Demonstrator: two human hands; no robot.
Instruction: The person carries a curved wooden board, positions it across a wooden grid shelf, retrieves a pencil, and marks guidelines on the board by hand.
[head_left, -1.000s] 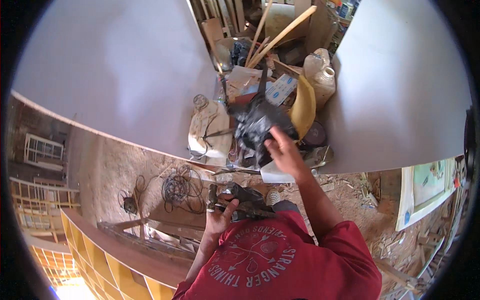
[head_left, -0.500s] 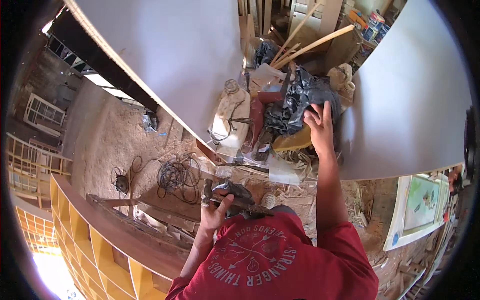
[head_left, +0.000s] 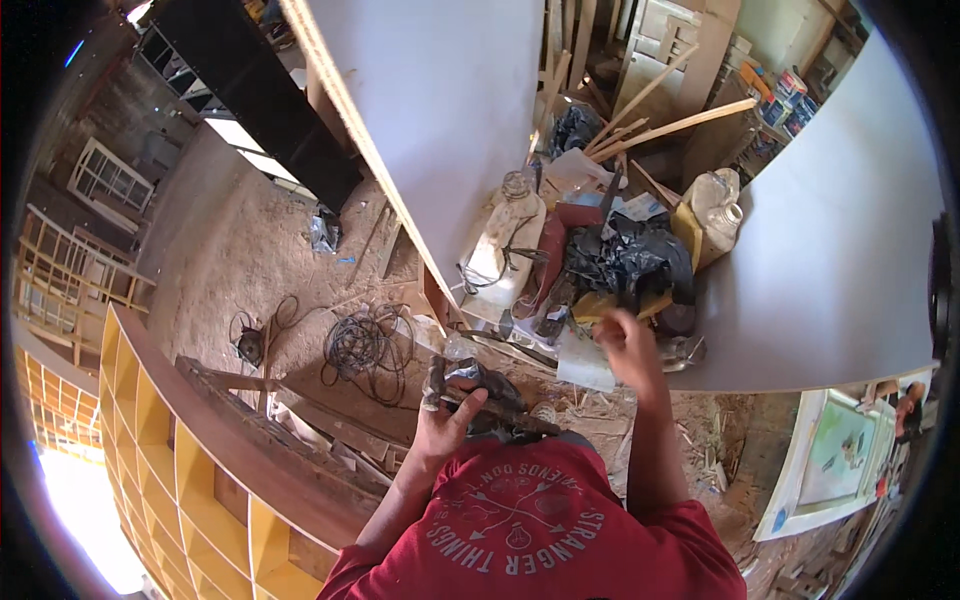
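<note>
Left hand (head_left: 440, 428): fingers wrap around dark tool (head_left: 513, 419), perhaps a hammer | right hand (head_left: 630, 350): fingers curl, cannot tell if pinching | black plastic (head_left: 622, 258): just beyond it

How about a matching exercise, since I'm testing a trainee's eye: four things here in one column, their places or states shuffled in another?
Things
1. Large crumpled black plastic bag
2. Tangled loops of thin dark cable
3. Dirty white capped plastic jug
4. Dark, elongated hammer-like tool

Places or states
A. Dark cord strung across it
B. Gripped in the bare left hand
C. Just beyond the bare right hand
D. Lying on the dusty brown floor

Pairs: 1-C, 2-D, 3-A, 4-B
</note>
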